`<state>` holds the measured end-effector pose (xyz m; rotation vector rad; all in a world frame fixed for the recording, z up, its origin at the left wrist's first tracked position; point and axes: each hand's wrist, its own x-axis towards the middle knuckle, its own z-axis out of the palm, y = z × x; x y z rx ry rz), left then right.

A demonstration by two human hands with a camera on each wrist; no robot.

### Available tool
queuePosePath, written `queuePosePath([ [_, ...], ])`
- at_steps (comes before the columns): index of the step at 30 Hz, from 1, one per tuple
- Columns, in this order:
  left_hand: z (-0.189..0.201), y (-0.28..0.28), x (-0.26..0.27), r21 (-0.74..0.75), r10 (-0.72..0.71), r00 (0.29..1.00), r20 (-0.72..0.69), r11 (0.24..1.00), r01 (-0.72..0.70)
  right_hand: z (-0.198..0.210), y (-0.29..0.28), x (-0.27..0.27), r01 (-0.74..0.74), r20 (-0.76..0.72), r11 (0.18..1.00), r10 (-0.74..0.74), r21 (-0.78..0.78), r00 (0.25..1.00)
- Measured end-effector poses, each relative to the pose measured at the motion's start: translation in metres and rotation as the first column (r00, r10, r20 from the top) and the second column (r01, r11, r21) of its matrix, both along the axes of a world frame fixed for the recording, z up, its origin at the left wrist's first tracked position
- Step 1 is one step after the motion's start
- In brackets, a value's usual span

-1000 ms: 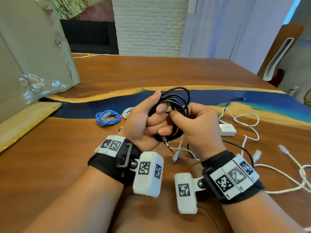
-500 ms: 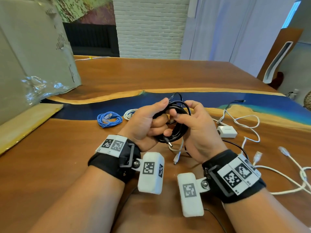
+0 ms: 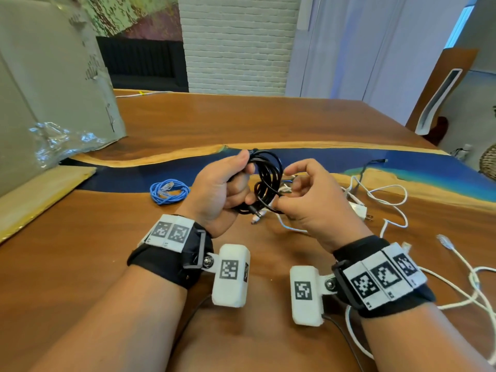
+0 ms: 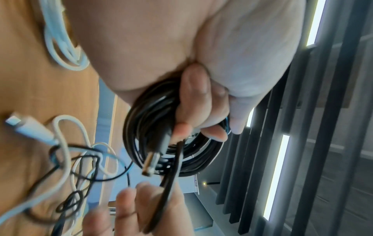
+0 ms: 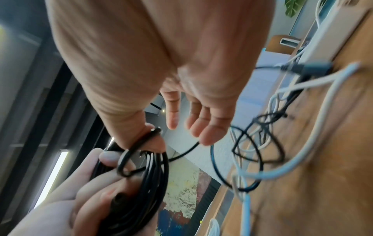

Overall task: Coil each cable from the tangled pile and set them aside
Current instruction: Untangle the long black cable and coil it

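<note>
Since a second ago the right hand has let go of the bundle and drawn a little to the right, so a gap now shows between the two hands where before they were pressed together. What it keeps is only the loose tail of the coiled black cable: in the right wrist view that strand runs under the thumb, while the other right fingers are spread and nearly straight, clear of the coil.

The left hand holds the coil upright above the wooden desk with a blue resin strip. Its fingers are curled through the middle of the loops, with the thumb pressed over the top of the bundle, so the turns are clamped together on that side. A barrel plug at one end of the cable pokes out below these fingers, pointing toward the right hand.

Left of the hands, a coiled blue cable lies flat on the desk, well apart from the black one. To the right, the tangled pile of white and thin black cables sprawls over the desk near the right wrist, with a white power adapter among them. A large grey cardboard sheet leans at the far left.
</note>
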<state>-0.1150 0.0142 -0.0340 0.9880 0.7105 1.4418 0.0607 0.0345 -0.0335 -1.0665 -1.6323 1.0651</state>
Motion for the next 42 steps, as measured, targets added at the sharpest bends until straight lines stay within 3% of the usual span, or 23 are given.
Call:
queuePosePath([
  [2, 0.002, -0.001, -0.001, 0.009, 0.017, 0.999, 0.035, 1.0, -0.017, 0.002, 0.001, 0.003, -0.023, -0.042, 0.998, 0.02, -0.065, 0.999],
  [4, 0.002, -0.001, -0.002, 0.009, 0.025, 0.998, 0.056, 1.0, -0.025, 0.007, 0.001, 0.005, -0.124, -0.214, 0.978, 0.086, -0.168, 0.973],
  [9, 0.002, 0.0, -0.005, 0.0, 0.002, 0.993, 0.117, 1.0, -0.002, 0.022, -0.003, 0.01, -0.378, -0.651, 0.886, 0.123, -0.268, 0.749],
  [11, 0.002, 0.0, -0.004, -0.012, -0.005, 0.988, 0.152, 1.0, 0.007, 0.029, -0.006, 0.015, -0.433, -0.737, 0.863, 0.112, -0.26, 0.666],
  [15, 0.002, 0.0, -0.007, -0.029, 0.006, 0.979, 0.206, 1.0, 0.0, 0.038, -0.01, 0.028, -0.537, -0.801, 0.839, 0.263, -0.084, 0.537],
  [18, 0.002, 0.0, -0.008, -0.042, -0.015, 0.977, 0.213, 0.999, 0.025, 0.043, -0.014, 0.034, -0.463, -0.797, 0.885, 0.306, 0.038, 0.52],
  [21, 0.0, 0.0, -0.005, -0.06, -0.064, 0.974, 0.216, 0.995, 0.078, 0.048, -0.016, 0.036, -0.37, -0.828, 0.927, 0.253, 0.06, 0.5],
  [25, -0.001, 0.001, 0.0, -0.101, -0.106, 0.974, 0.202, 0.987, 0.129, 0.051, -0.015, 0.042, -0.375, -0.821, 0.92, 0.296, 0.109, 0.488],
  [30, -0.003, 0.004, -0.01, -0.13, -0.072, 0.972, 0.224, 0.986, 0.103, 0.054, -0.012, 0.046, -0.294, -0.773, 0.942, 0.309, 0.165, 0.555],
  [32, -0.004, 0.004, -0.008, -0.13, -0.091, 0.972, 0.218, 0.984, 0.121, 0.057, -0.008, 0.05, -0.256, -0.852, 0.961, 0.216, 0.101, 0.477],
  [36, -0.005, 0.004, -0.001, -0.143, -0.113, 0.975, 0.19, 0.98, 0.141, 0.055, 0.001, 0.057, -0.201, -0.981, 0.98, 0.044, 0.005, 0.189],
  [37, -0.006, 0.005, -0.002, -0.144, -0.12, 0.971, 0.204, 0.978, 0.151, 0.053, 0.001, 0.057, -0.185, -0.984, 0.983, 0.04, 0.007, 0.174],
  [40, -0.006, 0.006, -0.005, -0.12, -0.133, 0.957, 0.257, 0.978, 0.168, 0.049, 0.003, 0.055, -0.124, -0.967, 0.992, 0.009, -0.023, 0.253],
  [42, -0.005, 0.006, -0.005, -0.102, -0.12, 0.952, 0.282, 0.983, 0.154, 0.049, 0.007, 0.058, -0.075, -0.975, 0.995, -0.051, -0.068, 0.216],
])
